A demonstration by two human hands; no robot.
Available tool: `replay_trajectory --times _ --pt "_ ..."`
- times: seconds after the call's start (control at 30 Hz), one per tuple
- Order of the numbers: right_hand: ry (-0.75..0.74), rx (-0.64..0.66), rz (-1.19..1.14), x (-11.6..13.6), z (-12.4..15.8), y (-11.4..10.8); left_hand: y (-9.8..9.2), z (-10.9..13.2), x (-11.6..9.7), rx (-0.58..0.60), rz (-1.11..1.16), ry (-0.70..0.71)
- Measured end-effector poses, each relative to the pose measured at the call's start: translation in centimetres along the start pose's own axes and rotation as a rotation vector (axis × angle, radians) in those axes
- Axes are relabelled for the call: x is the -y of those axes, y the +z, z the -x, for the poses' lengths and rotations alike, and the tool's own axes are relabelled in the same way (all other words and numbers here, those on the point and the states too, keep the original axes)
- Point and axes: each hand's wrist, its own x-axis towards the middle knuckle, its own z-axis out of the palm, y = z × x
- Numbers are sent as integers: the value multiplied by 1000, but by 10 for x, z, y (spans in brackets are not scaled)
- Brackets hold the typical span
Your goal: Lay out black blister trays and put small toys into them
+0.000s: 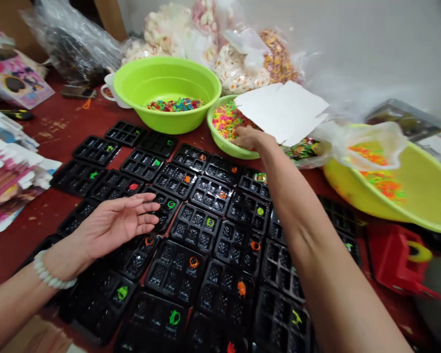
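Note:
Over the black compartment trays (pixel 194 225), my left hand (pixel 123 218) hovers palm up, fingers apart, holding nothing. A pale bead bracelet (pixel 51 272) circles that wrist. My right hand (pixel 247 137) reaches into a small light-green bowl (pixel 238 150) of pink, yellow and orange plastic pieces (pixel 228 120). Its fingertips are among the pieces, so whether they grip anything is hidden. Most visible trays carry one small plastic piece in a right-hand compartment, such as an orange ring (pixel 193 262) and a green ring (pixel 174 317).
Behind the trays stands a large green basin (pixel 169 122) with small coloured pieces. A white card (pixel 282 110) overhangs the small bowl. At right are a yellow basin (pixel 419 208) and a red tape dispenser (pixel 389 255). Printed cards (pixel 14 181) lie left; filled plastic bags (pixel 238 63) line the wall.

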Motion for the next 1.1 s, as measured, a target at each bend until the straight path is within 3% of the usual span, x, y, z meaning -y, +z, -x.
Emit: replay_trajectory --times 0.27,0.57,0.87,1.1 --pt "112 17 42 10 -7 6 -3 0 -2 -7 70 -21" --pt "56 5 -35 10 1 9 -4 3 -1 46 62 -10" --pt "-17 22 -22 6 -7 10 -4 0 -1 24 65 -12" --pt "-2 -64 -23 9 -7 15 6 -6 -3 21 75 -17"
